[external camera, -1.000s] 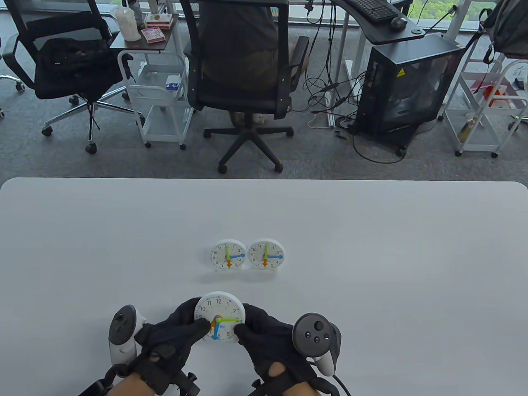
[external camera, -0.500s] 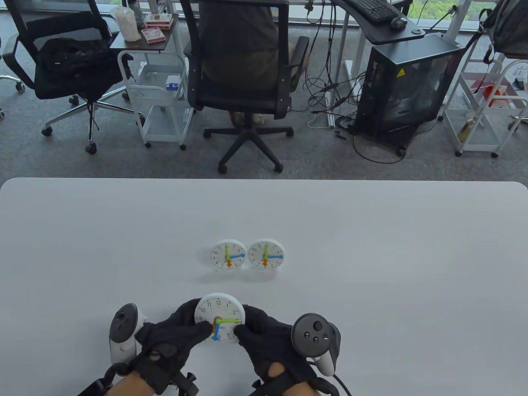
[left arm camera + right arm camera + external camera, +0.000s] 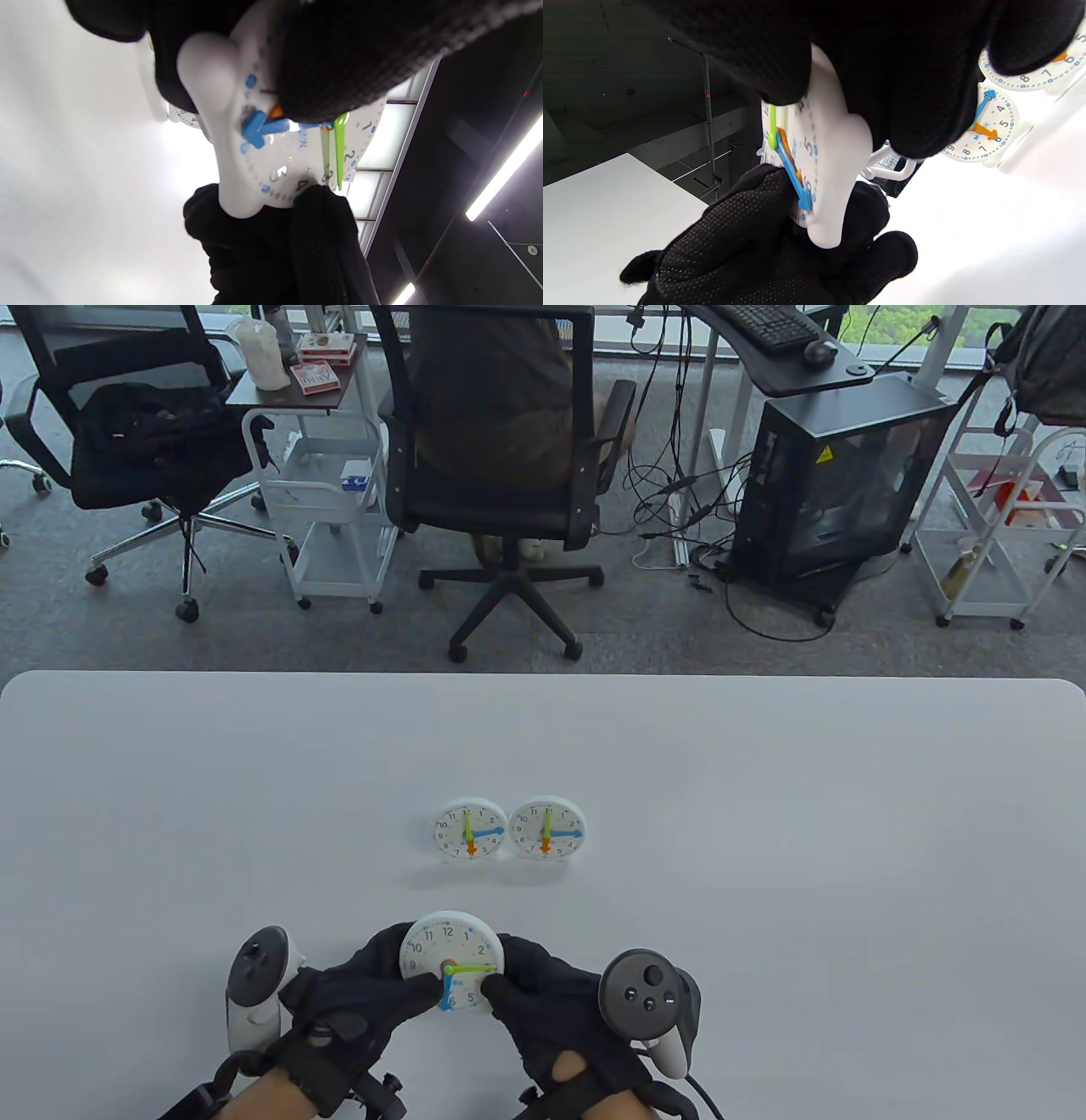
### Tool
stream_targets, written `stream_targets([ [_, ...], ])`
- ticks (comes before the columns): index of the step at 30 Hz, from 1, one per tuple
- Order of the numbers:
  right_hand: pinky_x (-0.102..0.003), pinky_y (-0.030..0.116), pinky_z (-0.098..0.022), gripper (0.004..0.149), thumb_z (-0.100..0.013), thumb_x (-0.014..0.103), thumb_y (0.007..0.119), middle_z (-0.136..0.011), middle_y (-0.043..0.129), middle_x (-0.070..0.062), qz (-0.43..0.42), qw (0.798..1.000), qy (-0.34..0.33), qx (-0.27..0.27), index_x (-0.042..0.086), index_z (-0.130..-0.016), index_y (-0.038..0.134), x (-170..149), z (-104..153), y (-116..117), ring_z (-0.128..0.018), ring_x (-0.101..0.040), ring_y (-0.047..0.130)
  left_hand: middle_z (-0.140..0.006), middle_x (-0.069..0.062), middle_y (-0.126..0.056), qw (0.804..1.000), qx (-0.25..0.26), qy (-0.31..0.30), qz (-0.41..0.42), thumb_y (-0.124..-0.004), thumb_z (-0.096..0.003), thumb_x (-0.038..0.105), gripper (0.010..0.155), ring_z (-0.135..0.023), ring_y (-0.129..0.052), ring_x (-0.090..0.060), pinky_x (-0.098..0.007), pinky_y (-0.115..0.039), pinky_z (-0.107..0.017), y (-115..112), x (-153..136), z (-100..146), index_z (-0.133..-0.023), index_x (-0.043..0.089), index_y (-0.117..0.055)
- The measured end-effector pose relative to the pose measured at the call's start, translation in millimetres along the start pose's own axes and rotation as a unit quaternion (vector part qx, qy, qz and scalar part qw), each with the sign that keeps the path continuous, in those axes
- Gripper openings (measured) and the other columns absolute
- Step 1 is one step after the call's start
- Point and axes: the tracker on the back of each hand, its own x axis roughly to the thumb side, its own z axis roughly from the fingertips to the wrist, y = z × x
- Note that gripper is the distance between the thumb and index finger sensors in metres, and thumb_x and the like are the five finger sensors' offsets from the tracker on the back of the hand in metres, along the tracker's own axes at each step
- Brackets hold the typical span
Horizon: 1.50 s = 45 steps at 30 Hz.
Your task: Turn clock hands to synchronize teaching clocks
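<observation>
The near teaching clock (image 3: 451, 950) stands close to the table's front edge, held up between both gloved hands. Its green hand (image 3: 475, 966) points at 3 and its blue hand (image 3: 445, 991) points just left of 6. The orange hand is mostly hidden under my left fingertip (image 3: 339, 67). My left hand (image 3: 399, 984) holds the clock's left side with a finger on the face near the hub. My right hand (image 3: 513, 984) grips the right rim. Two reference clocks (image 3: 470, 830) (image 3: 547, 828) stand side by side farther back, each with green at 12, blue at 3 and orange at 6.
The white table (image 3: 764, 814) stretches wide on both sides. Trackers sit on the backs of both hands (image 3: 254, 976) (image 3: 649, 988). Beyond the far edge are office chairs (image 3: 501, 432), a cart and a computer case.
My left fingertip has pushed the orange hand from near 7 toward 6, where it now hides behind the blue hand. The clock has sunk slightly. The green hand stays at 3.
</observation>
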Motion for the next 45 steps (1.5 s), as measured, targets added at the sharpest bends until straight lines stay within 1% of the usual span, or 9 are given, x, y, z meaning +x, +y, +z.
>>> stream_targets([
  [16, -0.065, 0.073, -0.047, 0.056, -0.049, 0.033, 0.081, -0.065, 0.096, -0.016, -0.003, 1.0, -0.003, -0.002, -0.008, -0.088, 0.077, 0, 0, 0, -0.048, -0.035, 0.102, -0.078, -0.001, -0.098, 1.0, -0.001, -0.008, -0.027, -0.101, -0.043, 0.035, 0.062, -0.068, -0.099, -0.035, -0.067, -0.066, -0.06, 0, 1, 0, -0.095, 0.021, -0.069],
  [18, -0.065, 0.073, -0.047, 0.057, -0.049, 0.033, 0.08, -0.066, 0.096, -0.016, -0.003, 1.0, -0.004, -0.007, -0.008, -0.088, 0.076, 0, 0, 0, -0.048, -0.035, 0.102, -0.078, -0.001, -0.098, 1.0, 0.005, -0.016, -0.027, -0.1, -0.0438, 0.036, 0.062, -0.069, -0.099, -0.035, -0.067, -0.067, -0.06, -1, 1, 1, -0.095, 0.021, -0.069],
  [20, -0.065, 0.073, -0.048, 0.058, -0.05, 0.033, 0.08, -0.067, 0.096, -0.015, -0.005, 1.0, -0.008, -0.011, -0.008, -0.09, 0.074, 0, 0, 0, -0.05, -0.035, 0.102, -0.077, -0.002, -0.1, 0.999, 0.021, -0.023, -0.018, -0.095, -0.0464, 0.04, 0.058, -0.068, -0.1, -0.036, -0.067, -0.067, -0.059, -1, 2, 3, -0.094, 0.02, -0.071],
  [22, -0.065, 0.072, -0.048, 0.062, -0.051, 0.036, 0.078, -0.068, 0.095, -0.015, 0.001, 1.0, -0.019, -0.015, -0.009, -0.093, 0.069, 1, 1, 3, -0.051, -0.035, 0.101, -0.077, -0.003, -0.101, 0.999, 0.033, -0.027, -0.014, -0.093, -0.0475, 0.04, 0.055, -0.067, -0.101, -0.037, -0.067, -0.066, -0.059, -1, 3, 5, -0.094, 0.019, -0.072],
  [26, -0.066, 0.07, -0.05, 0.086, -0.049, 0.048, 0.08, -0.077, 0.088, -0.016, 0.064, 0.996, -0.056, -0.007, -0.012, -0.101, 0.046, 7, 2, 6, -0.058, -0.038, 0.098, -0.078, -0.004, -0.103, 0.998, 0.046, -0.029, -0.008, -0.086, -0.0496, 0.042, 0.053, -0.067, -0.102, -0.037, -0.066, -0.067, -0.059, -1, 3, 7, -0.095, 0.018, -0.071],
  [30, -0.067, 0.069, -0.051, 0.1, -0.047, 0.052, 0.084, -0.084, 0.081, -0.016, 0.14, 0.986, -0.093, -0.002, -0.012, -0.102, 0.032, 16, 4, 11, -0.062, -0.039, 0.096, -0.08, -0.005, -0.103, 0.999, 0.043, -0.023, 0.001, -0.084, -0.0503, 0.042, 0.053, -0.069, -0.101, -0.038, -0.066, -0.067, -0.058, -3, 1, 7, -0.096, 0.017, -0.071],
  [33, -0.067, 0.069, -0.051, 0.104, -0.045, 0.053, 0.086, -0.086, 0.079, -0.016, 0.205, 0.972, -0.113, -0.007, -0.013, -0.102, 0.03, 21, 5, 13, -0.063, -0.039, 0.095, -0.082, -0.006, -0.102, 0.999, 0.036, -0.02, 0.002, -0.084, -0.0504, 0.042, 0.053, -0.07, -0.101, -0.039, -0.066, -0.067, -0.059, -7, 1, 8, -0.095, 0.017, -0.071],
  [35, -0.067, 0.068, -0.052, 0.105, -0.044, 0.053, 0.088, -0.086, 0.079, -0.016, 0.223, 0.968, -0.117, -0.012, -0.013, -0.102, 0.03, 23, 6, 14, -0.063, -0.04, 0.095, -0.082, -0.006, -0.103, 0.999, 0.033, -0.019, 0.0, -0.084, -0.0504, 0.042, 0.052, -0.07, -0.101, -0.039, -0.066, -0.067, -0.058, -8, 1, 9, -0.095, 0.018, -0.072],
  [45, -0.069, 0.065, -0.053, 0.107, -0.043, 0.051, 0.09, -0.088, 0.075, -0.018, 0.273, 0.954, -0.123, -0.014, -0.014, -0.102, 0.029, 27, 7, 18, -0.066, -0.042, 0.092, -0.082, -0.006, -0.103, 1.0, 0.024, -0.018, 0.005, -0.084, -0.0506, 0.041, 0.052, -0.07, -0.101, -0.039, -0.066, -0.067, -0.058, -10, 0, 10, -0.095, 0.017, -0.072],
])
